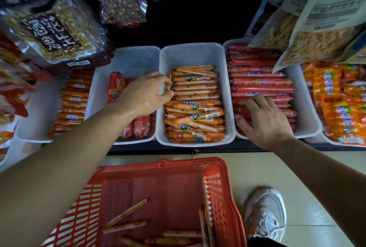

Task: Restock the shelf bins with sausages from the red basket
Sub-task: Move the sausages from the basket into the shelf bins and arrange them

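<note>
Loose sausages [126,212] lie on the bottom of the red basket [223,197] at 6 o'clock. Past its far rim, dead centre, the middle bin [198,50] is packed with orange sausages [196,106]. At that bin's 9 o'clock wall the left hand [146,92] pinches a single sausage [168,87] between thumb and curled fingers. At 3 o'clock the right hand [265,120] rests, fingers spread and straight, on the red sausages [261,81] in the neighbouring bin [309,120]. A grey shoe [265,213] stands at 5 o'clock.
</note>
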Demonstrator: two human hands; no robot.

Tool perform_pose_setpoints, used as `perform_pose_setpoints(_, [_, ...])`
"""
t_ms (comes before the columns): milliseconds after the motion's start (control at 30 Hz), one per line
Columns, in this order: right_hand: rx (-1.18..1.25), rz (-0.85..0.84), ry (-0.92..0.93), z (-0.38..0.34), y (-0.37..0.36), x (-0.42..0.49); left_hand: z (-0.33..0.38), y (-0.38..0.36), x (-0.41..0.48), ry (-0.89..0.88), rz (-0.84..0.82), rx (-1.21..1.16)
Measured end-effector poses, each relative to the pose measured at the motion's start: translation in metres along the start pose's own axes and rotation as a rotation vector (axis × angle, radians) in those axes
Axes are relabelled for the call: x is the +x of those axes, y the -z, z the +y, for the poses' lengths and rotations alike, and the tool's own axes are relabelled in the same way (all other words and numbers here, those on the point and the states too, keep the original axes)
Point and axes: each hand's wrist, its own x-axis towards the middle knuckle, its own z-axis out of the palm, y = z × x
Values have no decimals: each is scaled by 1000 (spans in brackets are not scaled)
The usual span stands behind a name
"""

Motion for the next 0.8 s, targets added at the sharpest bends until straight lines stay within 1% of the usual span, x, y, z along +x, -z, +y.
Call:
perform_pose_setpoints(100, [26,116,66,-28,10,12,-18,6,-29,65,34,-12])
perform_pose_setpoints(133, [30,123,103,-43,13,20,-23,5,-38,90,35,1])
perform_pose_setpoints(167, [30,99,143,-60,15,31,-28,3,-44,107,41,9])
perform_pose_setpoints(233, [39,-18,195,-95,15,55,-36,-4,-53,134,80,-12])
perform_pose_setpoints(367, [104,-284,130,-143,-13,109,-47,-20,-61,182,224,-116])
perform_pose_setpoints(467, [241,-381,56,-168,-36,138,-51,-29,-64,177,274,-164])
perform_pose_setpoints(533, [328,-379,-45,-175,-44,149,-55,-33,-64,162,302,-178])
perform_pose_setpoints(600, [481,-362,-145,-174,-49,152,-56,-34,-63,157,315,-179])
perform_pose_setpoints(667, [626,-365,-202,-171,-46,150,-55,-33,-62,162,319,-172])
perform_pose_setpoints(733, [678,-359,-199,-165,-38,148,-53,-33,-61,169,317,-172])
perform_pose_setpoints(800, [576,-302,-116,-156,-22,146,-50,-31,-59,176,320,-189])
